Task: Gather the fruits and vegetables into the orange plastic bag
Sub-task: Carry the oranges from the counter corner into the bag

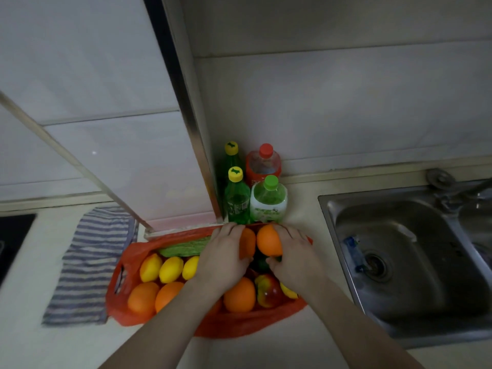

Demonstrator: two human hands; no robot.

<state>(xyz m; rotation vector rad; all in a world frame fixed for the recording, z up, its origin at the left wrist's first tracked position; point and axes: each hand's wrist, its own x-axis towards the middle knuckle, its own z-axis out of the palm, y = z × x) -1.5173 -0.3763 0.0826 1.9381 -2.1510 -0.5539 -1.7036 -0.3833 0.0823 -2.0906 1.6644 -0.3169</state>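
Note:
The orange plastic bag (125, 312) lies spread on the counter with produce on it: three lemons (170, 269), several oranges (239, 294), a red-yellow apple (269, 290) and a green vegetable (183, 249) at the back. My left hand (223, 257) grips an orange (247, 245) at the bag's far edge. Just to its right, my right hand (292, 258) holds another orange (269, 241). Something dark green lies partly hidden beneath the two hands.
Several drink bottles (269, 203) stand right behind the bag in the wall corner. A striped cloth (90, 259) lies to the left, with a dark hob at the left edge. A steel sink (415, 257) is sunk into the counter on the right.

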